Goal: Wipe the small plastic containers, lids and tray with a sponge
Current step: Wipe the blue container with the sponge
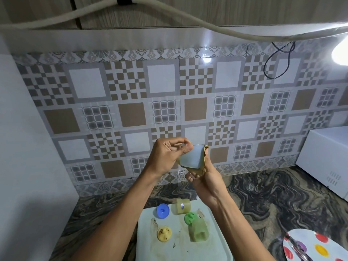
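Patterned tile wall behind, dark marbled tabletop below, with a white tray at its near edge.

Head view. Raised well above the tray, in front of the wall: one translucent white container, tilted, pinched at its upper left corner between thumb and fingertips of the left hand. Left grip closed tight on that corner. Mouth direction not clear. Cupped under and round the container's right side: a yellow sponge, folded thin, pressed on by the right hand. Right grip curled round the sponge, fingers mostly hidden behind it.

Down on the tray, apart from both hands: blue lid near the far left corner, upright yellowish container at the far edge beside it, green lid against a second yellowish container lying toward the middle, stained yellow lid nearer the left edge. Smears and dark crumbs across the tray's bare middle. At the tabletop's right edge, a white appliance; at the near right corner, a spotted plate.

Judged on handling: light, thin-walled, probably springy under a squeeze and slick when damp, so easily popped out of a two-finger pinch. Better taken by opposite walls near the rim, leaving the other faces free for the sponge. Lids small and flat, best lifted by the central knob. Tray stiff and broad, best steadied at one edge while wiping.
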